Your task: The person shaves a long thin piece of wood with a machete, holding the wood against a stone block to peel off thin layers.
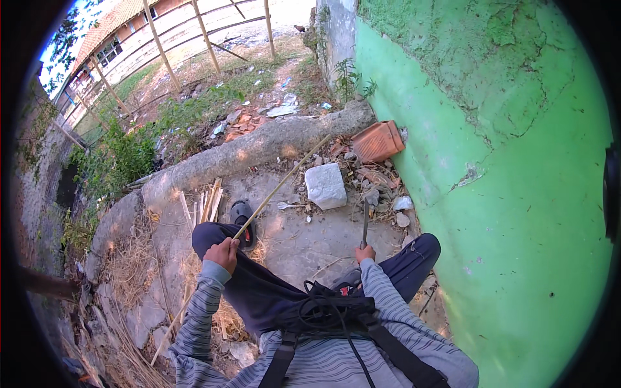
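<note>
My left hand (222, 255) is closed round a long, thin bamboo strip (282, 184). The strip slants from low beside my left forearm up to the low concrete ledge, passing over my left knee. Upright in my closed right hand (365, 253) is a knife (366, 223) with a narrow dark blade, its handle mostly hidden by the fingers. The blade stands apart from the strip. Ahead, between the two hands, a rough white block (325, 186) sits on the ground. Several split bamboo pieces (208, 204) lie beyond my left knee, next to a dark sandal (242, 218).
A green wall (504, 213) rises close on my right. Orange clay tiles (378, 142) and rubble lie at its foot. Across the front runs the low concrete ledge (259, 143), with plants (126, 152) and a bamboo fence (206, 35) beyond. Dry shavings (132, 268) litter the left side.
</note>
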A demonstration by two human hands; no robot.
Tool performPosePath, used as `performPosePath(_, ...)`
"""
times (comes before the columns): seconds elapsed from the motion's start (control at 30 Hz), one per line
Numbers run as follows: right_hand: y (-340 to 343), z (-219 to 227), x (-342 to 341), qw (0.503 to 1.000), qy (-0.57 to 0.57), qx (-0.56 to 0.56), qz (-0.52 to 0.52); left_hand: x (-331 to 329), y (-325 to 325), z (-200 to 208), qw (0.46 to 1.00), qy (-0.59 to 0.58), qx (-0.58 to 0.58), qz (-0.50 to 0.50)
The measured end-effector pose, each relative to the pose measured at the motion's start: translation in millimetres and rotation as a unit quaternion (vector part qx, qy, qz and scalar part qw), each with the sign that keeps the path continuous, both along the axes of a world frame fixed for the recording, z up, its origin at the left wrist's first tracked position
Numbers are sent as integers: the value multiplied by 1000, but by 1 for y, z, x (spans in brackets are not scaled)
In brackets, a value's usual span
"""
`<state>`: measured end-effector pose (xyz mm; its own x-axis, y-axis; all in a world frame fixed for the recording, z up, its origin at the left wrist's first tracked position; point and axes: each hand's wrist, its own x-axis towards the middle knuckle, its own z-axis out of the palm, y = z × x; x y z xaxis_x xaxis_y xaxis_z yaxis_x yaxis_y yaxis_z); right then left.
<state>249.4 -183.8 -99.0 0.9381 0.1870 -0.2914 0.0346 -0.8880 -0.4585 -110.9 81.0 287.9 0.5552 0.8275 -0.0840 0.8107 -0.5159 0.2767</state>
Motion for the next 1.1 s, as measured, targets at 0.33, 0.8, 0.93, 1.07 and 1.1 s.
performPosePath(0.33, -30, -44, 22, 988, 123, -75, 50, 27, -13, -19, 998, -44, 28, 30)
performPosePath(0.8, 35, 52, -95, 729, 261, -13, 633, 1, 10, -41, 987, -156, -20, 32)
performPosePath(0.93, 29, 67, -91, 835, 262, 17, 483, -8, 11, -45, 977, -207, -34, 43)
performPosePath(1.07, -1, 29, -58, 954, 118, 61, 268, 17, 5, -46, 968, -246, -44, 33)
performPosePath(1.1, 3, 27, -57, 967, 112, 76, 216, 16, 4, -45, 967, -250, -43, 35)
